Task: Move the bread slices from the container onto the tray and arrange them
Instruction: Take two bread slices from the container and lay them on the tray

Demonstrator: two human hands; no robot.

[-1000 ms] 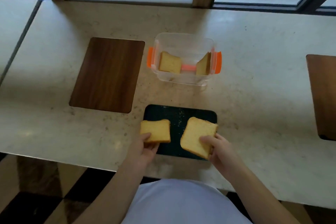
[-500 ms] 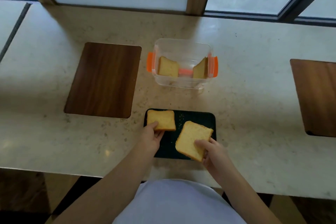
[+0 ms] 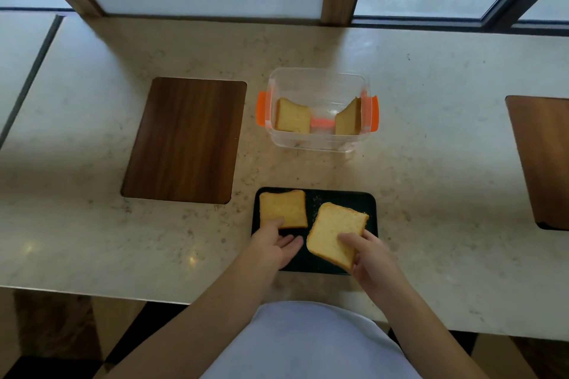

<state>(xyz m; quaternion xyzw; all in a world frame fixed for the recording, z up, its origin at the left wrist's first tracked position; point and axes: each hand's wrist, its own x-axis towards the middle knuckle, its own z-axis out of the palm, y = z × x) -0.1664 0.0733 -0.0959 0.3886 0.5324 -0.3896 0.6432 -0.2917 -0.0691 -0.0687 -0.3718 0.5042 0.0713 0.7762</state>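
Note:
A dark tray [image 3: 311, 198] lies near the counter's front edge. One bread slice [image 3: 283, 208] rests flat in its far left corner. My left hand [image 3: 274, 248] is just in front of it, with the thumb on the slice's near edge and the fingers spread on the tray. My right hand [image 3: 369, 258] grips a second slice [image 3: 334, 229] by its near right corner, turned askew over the tray's right half. Behind the tray stands a clear container [image 3: 317, 75] with orange clips. Two more slices lean inside it, one at the left wall [image 3: 292, 116] and one at the right wall [image 3: 348, 121].
A dark wooden board [image 3: 184, 140] is set into the pale stone counter [image 3: 446, 163] left of the container, and another [image 3: 542, 160] sits at the far right. Window frames run along the back edge. The counter's front edge is close to my body.
The left slice went from the tray's near left edge to its far left corner and now lies flat, with my left fingers spread off it. The right slice moved slightly forward over the tray.

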